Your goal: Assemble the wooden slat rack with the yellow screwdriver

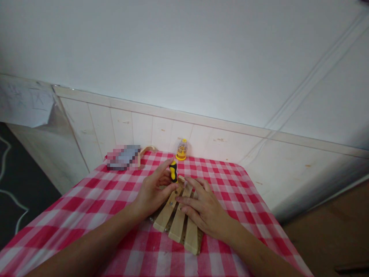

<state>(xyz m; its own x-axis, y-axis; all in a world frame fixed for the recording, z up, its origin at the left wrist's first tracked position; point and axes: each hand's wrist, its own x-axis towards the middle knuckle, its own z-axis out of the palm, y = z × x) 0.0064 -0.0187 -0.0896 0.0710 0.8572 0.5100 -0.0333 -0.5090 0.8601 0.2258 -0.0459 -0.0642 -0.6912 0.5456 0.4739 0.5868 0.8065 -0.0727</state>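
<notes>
A small screwdriver [173, 172] with a yellow and black handle stands upright over a wooden slatted piece [178, 225]. My left hand [152, 192] is closed around it, the index finger at the top of the handle and the thumb low down by its base; the tip is hidden. The piece has several pale slats that fan out towards me, with screw heads showing on the left one. Across the middle and right slats lies my right hand [203, 206], its fingers spread and pressing on the wood.
Red-and-white checked cloth [227, 181] covers the table. At its back edge, by the white panelled wall [138, 127], stands a clear container with a yellow base and cap [182, 150]. A blurred-out flat object [123, 157] and a curved wooden piece [148, 149] lie at back left.
</notes>
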